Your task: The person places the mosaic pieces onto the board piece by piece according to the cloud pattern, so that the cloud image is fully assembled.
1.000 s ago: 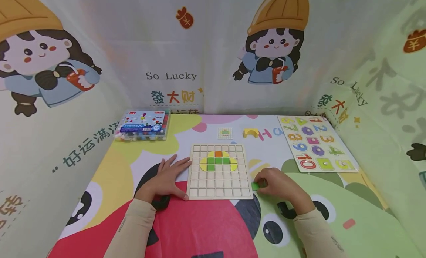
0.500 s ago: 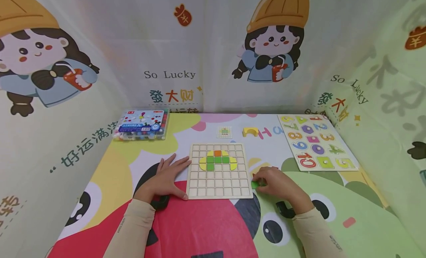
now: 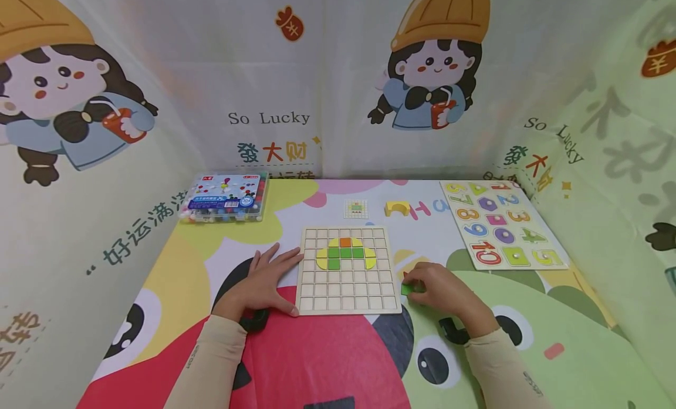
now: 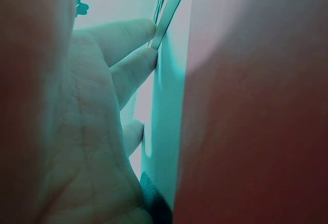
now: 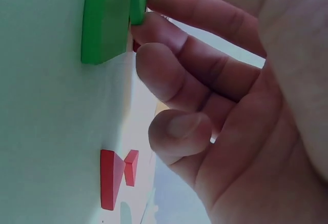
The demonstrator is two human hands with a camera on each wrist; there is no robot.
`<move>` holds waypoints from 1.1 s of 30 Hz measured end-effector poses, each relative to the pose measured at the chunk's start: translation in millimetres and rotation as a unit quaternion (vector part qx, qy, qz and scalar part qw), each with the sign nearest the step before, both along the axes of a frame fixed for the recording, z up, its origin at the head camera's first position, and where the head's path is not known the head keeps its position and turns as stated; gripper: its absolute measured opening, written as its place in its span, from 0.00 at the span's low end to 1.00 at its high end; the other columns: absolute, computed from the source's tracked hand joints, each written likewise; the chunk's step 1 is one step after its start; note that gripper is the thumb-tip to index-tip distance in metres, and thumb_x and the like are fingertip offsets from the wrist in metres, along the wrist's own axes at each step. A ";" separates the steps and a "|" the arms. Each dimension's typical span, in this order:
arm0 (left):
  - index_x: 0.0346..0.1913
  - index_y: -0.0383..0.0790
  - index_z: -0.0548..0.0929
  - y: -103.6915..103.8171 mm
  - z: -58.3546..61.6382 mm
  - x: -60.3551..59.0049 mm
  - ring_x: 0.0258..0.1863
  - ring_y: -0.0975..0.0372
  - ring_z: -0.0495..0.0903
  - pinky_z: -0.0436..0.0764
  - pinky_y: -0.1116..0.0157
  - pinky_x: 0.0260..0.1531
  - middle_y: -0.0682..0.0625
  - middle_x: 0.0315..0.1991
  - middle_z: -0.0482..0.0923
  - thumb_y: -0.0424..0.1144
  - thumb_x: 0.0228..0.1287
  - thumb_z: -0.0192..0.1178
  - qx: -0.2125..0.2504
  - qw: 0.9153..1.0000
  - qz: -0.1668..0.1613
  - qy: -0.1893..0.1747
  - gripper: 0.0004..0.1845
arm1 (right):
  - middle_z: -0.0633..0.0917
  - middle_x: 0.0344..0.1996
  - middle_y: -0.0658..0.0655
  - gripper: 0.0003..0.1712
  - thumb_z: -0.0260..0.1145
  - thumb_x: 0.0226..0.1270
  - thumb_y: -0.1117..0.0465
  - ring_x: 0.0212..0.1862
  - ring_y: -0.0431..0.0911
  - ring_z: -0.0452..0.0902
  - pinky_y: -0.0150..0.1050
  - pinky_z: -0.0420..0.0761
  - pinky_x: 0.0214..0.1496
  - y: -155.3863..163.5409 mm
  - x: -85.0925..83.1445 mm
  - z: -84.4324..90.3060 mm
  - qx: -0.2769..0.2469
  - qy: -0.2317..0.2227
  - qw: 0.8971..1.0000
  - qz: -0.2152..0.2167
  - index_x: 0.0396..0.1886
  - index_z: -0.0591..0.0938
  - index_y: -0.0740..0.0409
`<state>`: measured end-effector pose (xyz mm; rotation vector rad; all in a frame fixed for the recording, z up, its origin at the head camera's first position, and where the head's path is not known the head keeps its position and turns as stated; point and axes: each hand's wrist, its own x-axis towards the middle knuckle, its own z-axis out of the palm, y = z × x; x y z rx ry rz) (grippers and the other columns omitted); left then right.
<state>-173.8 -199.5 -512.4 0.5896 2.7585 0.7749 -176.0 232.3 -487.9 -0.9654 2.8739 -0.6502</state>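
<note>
A wooden grid board [image 3: 350, 290] lies flat in front of me in the head view. Yellow quarter-round tiles [image 3: 323, 262], green square tiles [image 3: 334, 262] and an orange tile [image 3: 345, 243] fill some upper cells. My left hand [image 3: 259, 287] is spread along the board's left side, thumb at the lower corner and fingertips at the edge, also seen against the edge in the left wrist view. Just right of the board, my right hand [image 3: 437, 287] pinches a green tile [image 5: 138, 3] between thumb and fingers. Another green tile [image 5: 106, 21] stands out close by in the right wrist view.
Red pieces [image 5: 111, 179] lie beside the right hand. Behind the board are a small pattern card [image 3: 356, 209] and a yellow arch block [image 3: 397, 208]. A clear box of beads [image 3: 226, 199] stands back left; a number puzzle board [image 3: 502, 227] lies back right.
My right hand has shifted slightly away from me beside the board, with the green tile at its fingertips. The left hand and the tiles on the board stay as they were.
</note>
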 end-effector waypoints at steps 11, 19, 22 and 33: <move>0.84 0.55 0.63 1.0 1.4 1.1 0.87 0.43 0.37 0.31 0.31 0.80 0.52 0.86 0.55 0.65 0.36 0.83 0.004 1.000 0.002 -0.001 0.67 | 0.84 0.35 0.44 0.13 0.77 0.55 0.66 0.39 0.37 0.73 0.36 0.79 0.42 -0.7 3.1 3.8 -0.004 0.035 0.999 -0.013 0.42 0.92 0.53; 0.84 0.54 0.63 -0.9 0.7 0.3 0.86 0.42 0.37 0.31 0.30 0.79 0.51 0.86 0.55 0.66 0.37 0.83 0.006 1.000 -0.001 0.004 0.67 | 0.82 0.34 0.46 0.14 0.74 0.55 0.65 0.38 0.41 0.74 0.34 0.78 0.40 -16.6 -5.3 15.5 0.016 0.038 0.999 -0.004 0.44 0.93 0.53; 0.84 0.54 0.63 -1.3 -0.1 -0.4 0.87 0.42 0.37 0.31 0.31 0.80 0.52 0.86 0.55 0.66 0.36 0.82 0.004 1.000 -0.001 0.004 0.67 | 0.82 0.35 0.47 0.15 0.74 0.55 0.64 0.39 0.41 0.74 0.34 0.78 0.40 -29.1 -12.3 23.8 0.030 0.034 0.999 0.008 0.44 0.93 0.52; 0.84 0.55 0.63 -0.8 2.3 2.3 0.87 0.43 0.37 0.31 0.30 0.79 0.53 0.86 0.55 0.65 0.35 0.83 0.007 1.000 0.004 0.000 0.67 | 0.87 0.41 0.50 0.13 0.79 0.59 0.61 0.45 0.44 0.79 0.44 0.86 0.54 -81.0 -41.0 41.2 0.104 0.035 0.991 0.079 0.45 0.93 0.53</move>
